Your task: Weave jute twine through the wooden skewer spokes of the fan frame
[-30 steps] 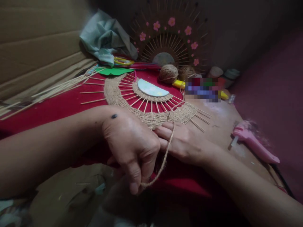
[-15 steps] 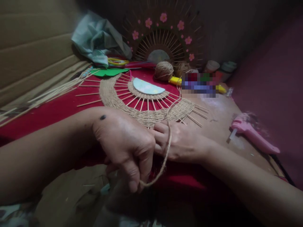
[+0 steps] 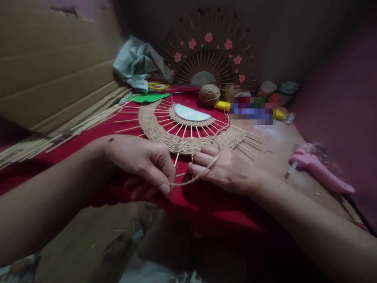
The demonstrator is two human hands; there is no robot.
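Observation:
A half-round woven twine fan [image 3: 150, 125] with thin radiating sticks lies on the red cloth [image 3: 212, 208]. At its centre sits a pale blue half-circle [image 3: 191, 113]. My left hand [image 3: 144, 163], in front of the woven band, pinches a strand of twine [image 3: 191, 181] between thumb and forefinger. The strand curves over the back of my right hand [image 3: 228, 169] and runs up across the fan. My right hand has its fingers curled at the band's near edge, on the fan; its fingertips are partly hidden.
Balls of twine [image 3: 209, 95] and a standing flowered fan [image 3: 208, 37] are at the back. A pink glue gun [image 3: 324, 169] lies at right. Loose sticks [image 3: 94, 120], a green sheet [image 3: 150, 97] and crumpled cloth [image 3: 138, 65] are at left, beside a cardboard wall [image 3: 53, 67].
My left hand has moved up and left, away from my right hand, drawing the twine loop shorter and flatter. My right hand stays at the band's edge. The view has shifted slightly.

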